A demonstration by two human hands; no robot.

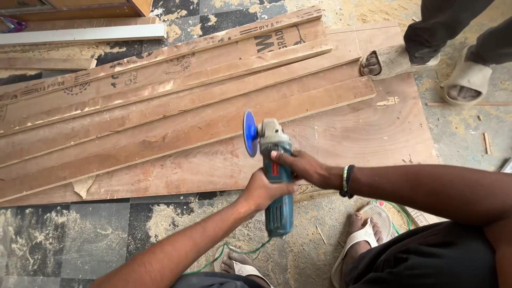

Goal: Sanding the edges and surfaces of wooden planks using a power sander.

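Observation:
A blue-and-grey angle grinder [277,176] with a blue disc [249,133] is held in the air over the near edge of a large plywood sheet [373,128]. My left hand [262,189] grips the middle of its body from the left. My right hand [303,166], with a dark bracelet at the wrist, holds the upper body from the right, fingers across the housing. The disc faces left, edge-on to me, clear of the wood. Several long plywood strips [176,101] lie stacked diagonally on the sheet.
Another person's sandalled feet [392,61] stand on the sheet's far right corner. My own sandalled feet [362,237] rest on the sawdust-covered dark tiled floor [69,234]. A green cord [234,249] trails below the grinder. A white board [85,34] lies at the top left.

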